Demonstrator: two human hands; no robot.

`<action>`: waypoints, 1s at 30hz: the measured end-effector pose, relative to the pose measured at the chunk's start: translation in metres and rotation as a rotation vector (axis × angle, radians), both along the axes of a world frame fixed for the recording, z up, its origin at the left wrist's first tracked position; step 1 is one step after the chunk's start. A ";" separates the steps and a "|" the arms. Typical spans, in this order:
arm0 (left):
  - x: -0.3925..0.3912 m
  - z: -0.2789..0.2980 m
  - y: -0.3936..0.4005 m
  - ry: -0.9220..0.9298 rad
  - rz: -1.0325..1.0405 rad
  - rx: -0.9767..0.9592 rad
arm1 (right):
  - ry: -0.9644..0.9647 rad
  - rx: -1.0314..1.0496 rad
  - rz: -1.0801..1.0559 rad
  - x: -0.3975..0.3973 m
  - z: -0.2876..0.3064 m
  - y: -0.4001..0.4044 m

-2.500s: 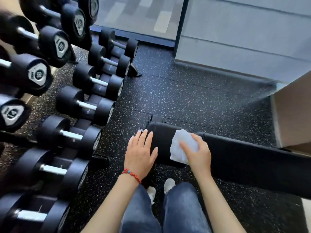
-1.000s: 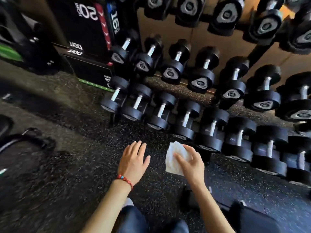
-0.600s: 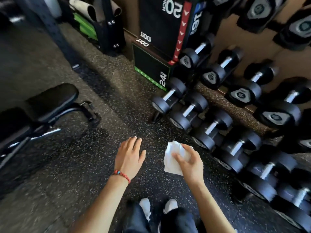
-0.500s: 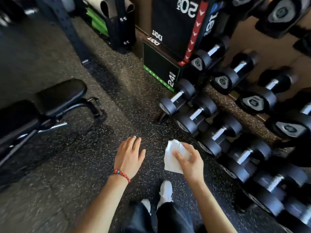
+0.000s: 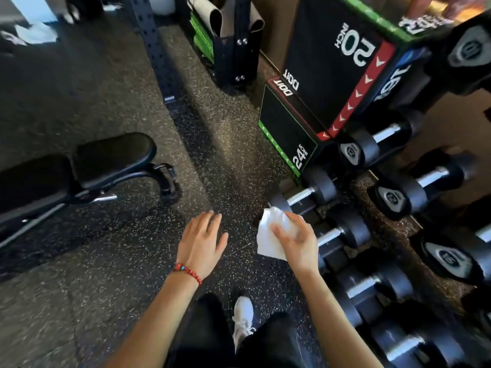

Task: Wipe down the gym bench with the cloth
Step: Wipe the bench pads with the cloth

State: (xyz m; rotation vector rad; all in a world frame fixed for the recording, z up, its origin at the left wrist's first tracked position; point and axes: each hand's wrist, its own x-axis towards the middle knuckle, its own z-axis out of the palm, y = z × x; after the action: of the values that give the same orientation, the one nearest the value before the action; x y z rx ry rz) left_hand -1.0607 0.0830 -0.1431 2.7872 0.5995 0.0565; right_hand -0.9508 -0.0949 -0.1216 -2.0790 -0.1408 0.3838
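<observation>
My right hand [image 5: 297,240] grips a crumpled white cloth [image 5: 271,235] in mid air above the speckled floor. My left hand [image 5: 202,240], with a red bead bracelet at the wrist, hovers beside it with fingers straight, holding nothing. A black padded gym bench [image 5: 79,166] stands at the left, well apart from both hands; its rounded seat end points right and its metal frame rests on the floor.
A rack of black dumbbells [image 5: 398,197] fills the right side. Stacked black plyo boxes [image 5: 332,75] stand at the upper right, a perforated rack upright [image 5: 154,49] and a mat holder [image 5: 228,43] at the top. My white shoe [image 5: 243,320] is on the floor below.
The view has swung left from the bench I was wiping, past the dumbbell rack, to another bench now at the left. Both hands keep their pose, cloth still in my right hand.
</observation>
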 end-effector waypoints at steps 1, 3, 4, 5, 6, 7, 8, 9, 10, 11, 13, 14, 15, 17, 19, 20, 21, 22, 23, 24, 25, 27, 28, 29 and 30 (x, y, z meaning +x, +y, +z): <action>0.009 0.000 0.006 -0.003 0.015 -0.001 | 0.013 -0.002 0.009 0.012 -0.002 0.008; 0.028 0.000 0.022 -0.003 0.041 -0.006 | 0.015 -0.042 0.039 0.033 -0.007 0.026; 0.038 -0.002 0.031 0.004 0.048 -0.005 | 0.011 -0.058 0.056 0.044 -0.010 0.036; 0.045 -0.002 0.038 0.002 0.048 0.005 | 0.010 -0.068 0.067 0.051 -0.010 0.043; 0.054 -0.004 0.046 0.002 0.045 0.011 | 0.018 -0.076 0.075 0.060 -0.012 0.052; 0.066 -0.006 0.057 0.006 0.041 0.006 | 0.033 -0.078 0.077 0.071 -0.016 0.064; 0.077 -0.007 0.068 0.008 0.037 0.000 | 0.039 -0.078 0.074 0.082 -0.018 0.076; 0.090 -0.009 0.082 0.005 0.034 0.002 | 0.029 -0.083 0.075 0.094 -0.021 0.089; 0.104 -0.011 0.096 -0.001 0.033 0.005 | 0.014 -0.091 0.082 0.108 -0.023 0.104; 0.119 -0.013 0.112 -0.005 0.031 0.002 | 0.008 -0.097 0.082 0.122 -0.024 0.119; 0.149 -0.014 0.145 -0.001 0.022 -0.007 | 0.010 -0.099 0.069 0.152 -0.025 0.152; 0.164 -0.015 0.163 0.002 0.016 -0.001 | 0.013 -0.094 0.058 0.166 -0.025 0.167; 0.178 -0.015 0.180 0.005 0.011 0.004 | 0.016 -0.096 0.047 0.179 -0.025 0.182; 0.203 -0.015 0.213 0.007 -0.004 0.002 | 0.026 -0.114 0.016 0.203 -0.026 0.209; 0.228 -0.016 0.243 0.003 -0.021 0.003 | 0.029 -0.107 -0.021 0.226 -0.025 0.236; 0.240 -0.016 0.257 0.002 -0.023 0.004 | 0.032 -0.103 -0.041 0.238 -0.025 0.248; 0.253 -0.017 0.270 0.004 -0.021 0.002 | 0.034 -0.100 -0.059 0.250 -0.023 0.259; 0.266 -0.017 0.280 0.004 -0.017 -0.003 | 0.033 -0.099 -0.072 0.261 -0.022 0.268; 0.278 -0.016 0.289 0.003 -0.015 -0.011 | 0.032 -0.097 -0.082 0.272 -0.020 0.277; 0.290 -0.015 0.297 0.001 -0.015 -0.021 | 0.034 -0.095 -0.087 0.283 -0.019 0.286; 0.304 -0.014 0.304 -0.004 -0.017 -0.026 | 0.033 -0.093 -0.088 0.296 -0.019 0.294; 0.332 -0.012 0.317 -0.014 -0.029 -0.030 | 0.031 -0.081 -0.092 0.322 -0.019 0.311; 0.347 -0.012 0.323 -0.017 -0.040 -0.030 | 0.032 -0.070 -0.102 0.337 -0.020 0.318; 0.363 -0.013 0.330 -0.019 -0.050 -0.028 | 0.032 -0.057 -0.116 0.353 -0.022 0.326; 0.381 -0.014 0.337 -0.023 -0.055 -0.025 | 0.030 -0.046 -0.129 0.369 -0.024 0.333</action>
State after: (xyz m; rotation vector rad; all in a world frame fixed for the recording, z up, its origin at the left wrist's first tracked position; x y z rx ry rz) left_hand -0.6795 0.4203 -0.1573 2.7733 0.5146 0.0695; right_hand -0.5814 0.2385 -0.1458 -2.1131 0.0205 0.3425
